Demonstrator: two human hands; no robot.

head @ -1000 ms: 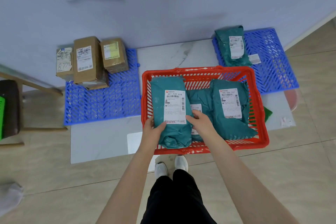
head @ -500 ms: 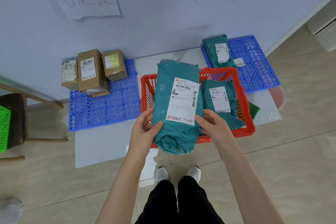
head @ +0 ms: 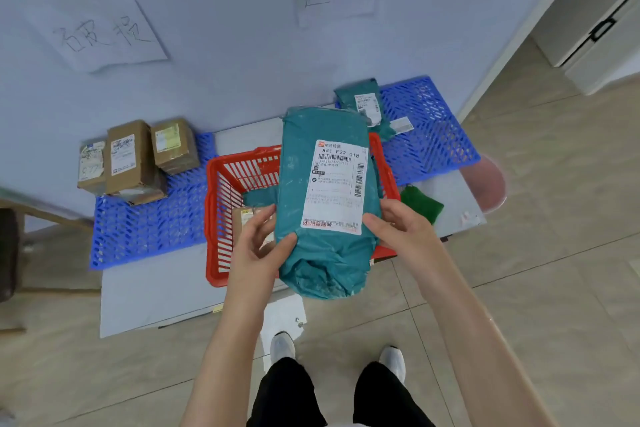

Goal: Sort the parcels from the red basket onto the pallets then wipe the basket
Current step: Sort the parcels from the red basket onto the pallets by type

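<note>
Both hands hold a teal parcel bag (head: 304,184) with a white label upright above the red basket (head: 221,191). My left hand (head: 259,246) grips its lower left edge, and my right hand (head: 398,225) grips its lower right edge. Inside the basket, a small brown parcel (head: 244,218) and part of another teal bag (head: 259,196) show; the rest is hidden behind the held bag. The left blue pallet (head: 145,229) carries three brown boxes (head: 131,159). The right blue pallet (head: 429,135) carries one teal bag (head: 363,104).
A green cloth (head: 420,204) lies right of the basket on the pale floor board (head: 152,291). Paper signs (head: 104,31) hang on the wall above each pallet. A dark chair (head: 8,246) stands at far left, and a white cabinet (head: 602,28) at upper right.
Both hands lifted the teal bag out of the basket and raised it toward me, label facing up. The camera view tilted upward, showing more of the wall.
</note>
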